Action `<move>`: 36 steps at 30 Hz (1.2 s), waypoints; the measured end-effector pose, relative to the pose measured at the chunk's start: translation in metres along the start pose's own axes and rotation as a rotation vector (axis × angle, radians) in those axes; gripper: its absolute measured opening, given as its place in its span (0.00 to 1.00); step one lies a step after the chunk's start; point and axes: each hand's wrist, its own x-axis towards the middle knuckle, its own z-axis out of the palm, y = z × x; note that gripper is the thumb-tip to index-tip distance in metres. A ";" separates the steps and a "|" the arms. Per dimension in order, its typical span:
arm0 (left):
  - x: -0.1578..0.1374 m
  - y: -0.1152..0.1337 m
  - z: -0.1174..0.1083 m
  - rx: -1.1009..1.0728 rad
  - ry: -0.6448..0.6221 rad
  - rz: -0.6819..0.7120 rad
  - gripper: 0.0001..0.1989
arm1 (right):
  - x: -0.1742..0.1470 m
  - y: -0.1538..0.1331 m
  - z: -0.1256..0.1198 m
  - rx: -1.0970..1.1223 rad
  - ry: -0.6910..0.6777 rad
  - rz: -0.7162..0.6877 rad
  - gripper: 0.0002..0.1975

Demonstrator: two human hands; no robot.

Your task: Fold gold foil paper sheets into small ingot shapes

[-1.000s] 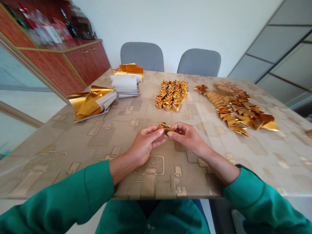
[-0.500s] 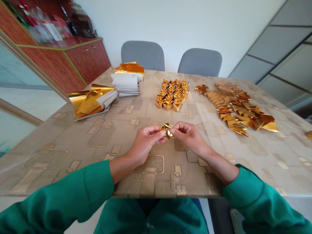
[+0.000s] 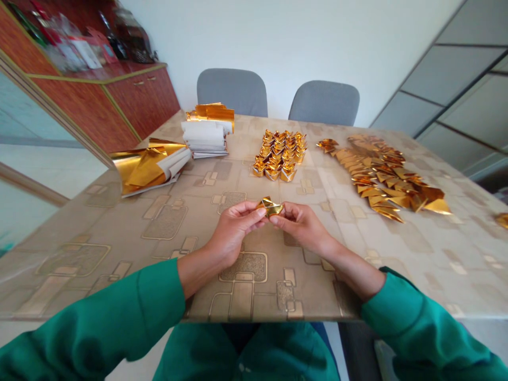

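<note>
A small folded gold foil paper ingot [image 3: 270,207] is held between my two hands above the near middle of the table. My left hand [image 3: 239,226] pinches its left end between thumb and fingers. At its right end, my right hand [image 3: 304,225] pinches it the same way. Beyond them stands a block of finished gold paper ingots [image 3: 280,154] in close rows. To the right lies a spread heap of flat folded gold paper pieces [image 3: 381,172], with pointed corners.
A stack of white-backed gold paper sheets [image 3: 206,138] stands at the back left, with looser curled gold sheets [image 3: 148,166] before it. The table [image 3: 130,275] has a patterned cover. Two grey chairs [image 3: 232,91] and a wooden cabinet [image 3: 138,100] stand beyond.
The paper ingot has turned in my fingers and now lies more lengthwise between my hands. My right fingers have shifted their hold slightly. The piles look unchanged.
</note>
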 end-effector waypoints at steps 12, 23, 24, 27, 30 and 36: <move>0.002 0.000 -0.002 -0.028 -0.015 -0.019 0.12 | 0.001 -0.002 -0.004 -0.046 0.028 -0.028 0.19; -0.002 -0.003 0.001 0.092 0.035 0.025 0.14 | 0.000 -0.001 -0.001 -0.117 0.073 -0.091 0.16; -0.002 -0.004 0.000 0.108 0.028 0.027 0.14 | 0.001 -0.001 -0.002 -0.138 0.082 -0.097 0.16; -0.002 -0.003 -0.001 0.133 -0.014 0.019 0.15 | 0.001 -0.004 -0.003 -0.205 0.098 -0.096 0.15; -0.001 -0.001 -0.002 0.181 -0.016 0.024 0.17 | 0.000 -0.006 -0.004 -0.239 0.091 -0.106 0.14; 0.002 0.000 -0.004 0.210 0.001 0.013 0.17 | -0.002 -0.010 -0.005 -0.192 0.005 -0.098 0.14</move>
